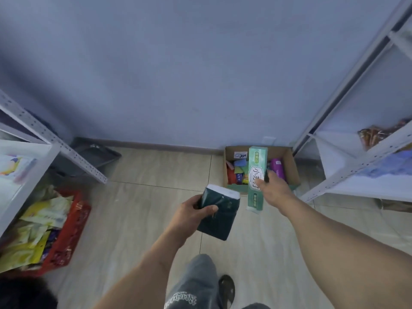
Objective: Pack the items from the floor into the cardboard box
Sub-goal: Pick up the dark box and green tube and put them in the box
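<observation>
Cardboard box [292,168] sits ahead by the wall, half filled. Right hand [273,189], the nearer one, grips a long green carton [256,175] lengthwise over its front edge. Left hand [194,211] clasps a dark tissue pack [217,216] short of it.

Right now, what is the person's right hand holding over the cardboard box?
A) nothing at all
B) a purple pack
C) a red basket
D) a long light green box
D: the right hand grips a long light green box above the cardboard box, while the left hand holds a dark green pack.
</observation>
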